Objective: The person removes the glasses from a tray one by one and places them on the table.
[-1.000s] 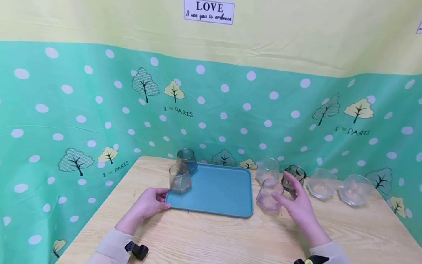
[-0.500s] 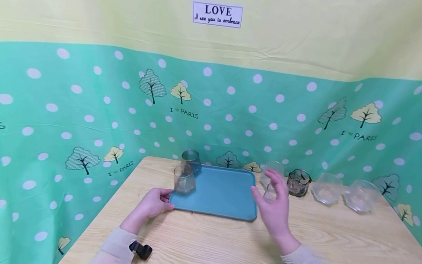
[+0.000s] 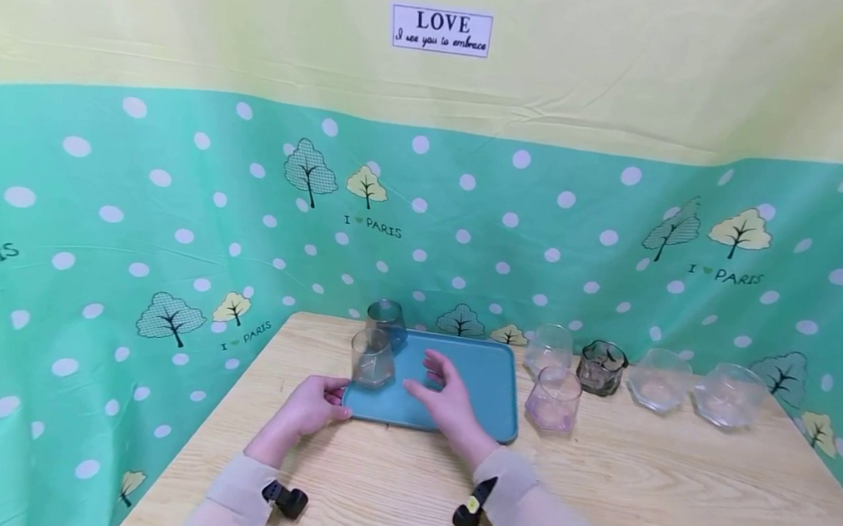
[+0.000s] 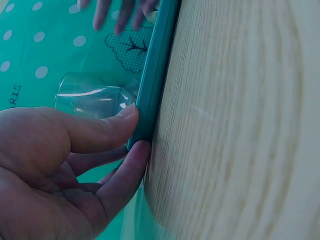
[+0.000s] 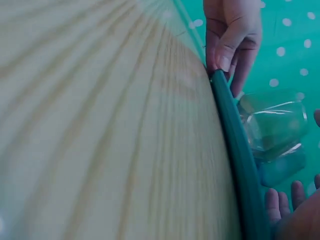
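Note:
My left hand [image 3: 313, 406] pinches the near left corner of a blue tray [image 3: 482, 385], thumb on the rim and a finger at its edge in the left wrist view. Over the tray's middle is my right hand [image 3: 450, 399], fingers parted and nothing in them. To its left, a clear brownish glass [image 3: 372, 361] stands on the tray, with a dark grey-blue glass [image 3: 387, 323] behind it at the far left corner. The right wrist view shows the clear glass [image 5: 275, 125] apart from the right fingertips [image 5: 272, 202].
Right of the tray stand a pinkish glass [image 3: 554, 402], a clear glass [image 3: 549, 353] behind it, a dark fluted glass [image 3: 601, 369] and two clear bowl-shaped glasses, one [image 3: 659, 382] beside the other [image 3: 728, 397]. A patterned curtain [image 3: 424, 238] closes off the table's [image 3: 672, 494] back.
My right hand has moved left, from beside the pinkish glass to above the tray, leaving that glass standing on the table. The left hand keeps its hold on the tray corner.

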### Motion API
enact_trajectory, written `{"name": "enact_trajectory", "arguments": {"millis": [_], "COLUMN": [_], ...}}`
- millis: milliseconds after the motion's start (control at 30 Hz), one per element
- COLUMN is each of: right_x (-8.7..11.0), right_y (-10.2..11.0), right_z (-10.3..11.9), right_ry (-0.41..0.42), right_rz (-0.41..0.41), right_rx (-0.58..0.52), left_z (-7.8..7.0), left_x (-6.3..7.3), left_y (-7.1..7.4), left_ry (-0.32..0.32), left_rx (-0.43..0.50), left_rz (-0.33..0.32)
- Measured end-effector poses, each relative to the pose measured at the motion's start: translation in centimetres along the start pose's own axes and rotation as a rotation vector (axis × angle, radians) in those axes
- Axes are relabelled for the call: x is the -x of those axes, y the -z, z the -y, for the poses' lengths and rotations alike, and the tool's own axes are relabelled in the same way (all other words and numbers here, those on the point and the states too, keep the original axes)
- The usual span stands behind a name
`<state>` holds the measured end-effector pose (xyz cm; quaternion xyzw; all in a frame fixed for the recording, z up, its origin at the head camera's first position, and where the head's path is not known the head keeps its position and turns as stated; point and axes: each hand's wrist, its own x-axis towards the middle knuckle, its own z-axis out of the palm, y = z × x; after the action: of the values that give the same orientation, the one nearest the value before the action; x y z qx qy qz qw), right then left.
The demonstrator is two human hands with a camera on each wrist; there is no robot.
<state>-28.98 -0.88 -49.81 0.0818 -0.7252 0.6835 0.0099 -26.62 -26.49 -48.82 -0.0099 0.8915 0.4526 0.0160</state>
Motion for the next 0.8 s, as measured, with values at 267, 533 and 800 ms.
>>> {"name": "enact_trajectory", "arguments": {"millis": [267, 533, 800], "right_x": [-2.0, -3.3, -3.8], "right_y": [-4.4, -7.3, -8.4], "right_z": [-1.0, -1.5, -1.7], "right_ry": [-0.035, -0.004, 0.022], "right_rz": [0.003, -0.072, -0.098], "right_rx": [-0.013, 0.063, 0.156], "left_z": [-0.1, -0.3, 0.2], "left_x": [0.0, -0.1, -0.4], "left_y": [0.0, 0.0, -0.1], "left_ry": [-0.016, -0.024, -0.021], "left_rx": [-0.009, -0.007, -0.027], "left_rz": [-0.003, -0.007, -0.012]}}
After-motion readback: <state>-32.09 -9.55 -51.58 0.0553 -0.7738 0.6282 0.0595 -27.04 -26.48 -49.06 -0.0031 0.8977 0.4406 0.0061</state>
